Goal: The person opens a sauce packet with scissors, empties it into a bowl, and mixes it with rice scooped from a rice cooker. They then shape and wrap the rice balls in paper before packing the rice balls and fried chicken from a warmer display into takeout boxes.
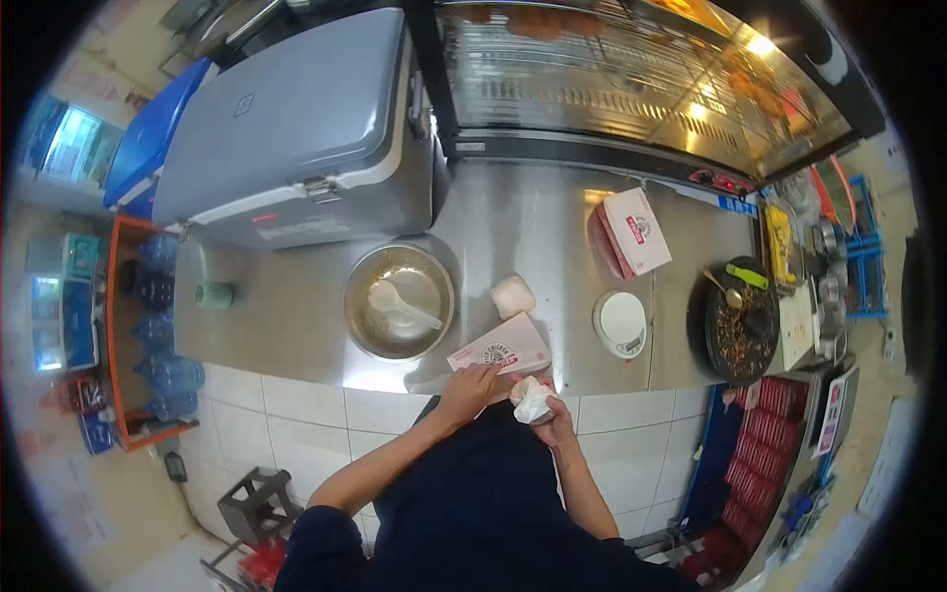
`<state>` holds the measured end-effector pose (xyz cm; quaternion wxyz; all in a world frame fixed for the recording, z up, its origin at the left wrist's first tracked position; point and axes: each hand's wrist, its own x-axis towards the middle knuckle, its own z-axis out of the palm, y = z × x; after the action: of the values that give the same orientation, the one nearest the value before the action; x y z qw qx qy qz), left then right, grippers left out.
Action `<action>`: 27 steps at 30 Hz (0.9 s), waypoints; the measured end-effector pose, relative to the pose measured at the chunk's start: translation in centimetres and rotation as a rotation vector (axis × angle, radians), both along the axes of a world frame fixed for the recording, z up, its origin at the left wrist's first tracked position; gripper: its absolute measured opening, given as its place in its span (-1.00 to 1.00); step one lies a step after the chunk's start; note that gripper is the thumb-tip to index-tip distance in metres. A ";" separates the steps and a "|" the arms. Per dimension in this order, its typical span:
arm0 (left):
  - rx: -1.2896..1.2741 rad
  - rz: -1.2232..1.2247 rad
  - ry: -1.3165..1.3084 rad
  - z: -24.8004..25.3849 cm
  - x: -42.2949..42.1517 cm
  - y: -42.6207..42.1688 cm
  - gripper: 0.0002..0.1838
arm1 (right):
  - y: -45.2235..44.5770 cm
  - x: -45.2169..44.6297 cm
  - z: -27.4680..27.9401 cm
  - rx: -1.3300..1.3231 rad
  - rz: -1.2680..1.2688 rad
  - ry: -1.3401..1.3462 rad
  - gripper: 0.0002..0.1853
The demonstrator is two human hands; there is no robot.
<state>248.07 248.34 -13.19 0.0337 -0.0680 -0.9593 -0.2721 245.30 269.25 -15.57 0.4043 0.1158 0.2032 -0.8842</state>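
At the counter's front edge, a pink and white printed box (501, 345) lies in front of me. My left hand (472, 391) rests on its near edge, fingers bent; whether it grips the box is unclear. My right hand (554, 419) is closed around a white wrapped bundle (533, 400), just right of the box's near corner. Behind the box sits another pale wrapped bundle (513, 296). To the left stands a steel bowl (356, 331) with a white scoop (404, 304) inside. A round white scale (619, 324) is to the right.
A large grey cooler (286, 128) stands at the back left, a glass display warmer (592, 89) at the back right. More pink boxes (634, 232) lie before the warmer. A black pan (745, 326) is at the right, a green cup (214, 295) at the left.
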 end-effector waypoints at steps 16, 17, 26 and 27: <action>0.098 0.065 -0.138 7.4 -4.8 -6.4 -0.86 | -5.2 -9.4 9.6 1.231 -0.126 1.460 -0.57; 0.107 0.038 -0.092 6.4 -4.3 -6.5 -0.87 | -5.8 -12.4 10.6 1.247 -0.176 1.462 -0.57; -0.014 0.163 -0.268 8.3 -2.1 -5.0 -0.74 | -12.1 -20.7 -0.6 1.741 0.736 1.375 -0.09; -0.023 0.152 -0.268 8.1 -2.5 -5.3 -0.74 | -11.3 -21.5 -2.2 1.710 0.709 1.352 -0.06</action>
<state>245.60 242.99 -5.05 -0.0750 0.0416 -0.9606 -0.2645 223.77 257.95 -17.81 0.2277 -0.2099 0.9347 -0.1743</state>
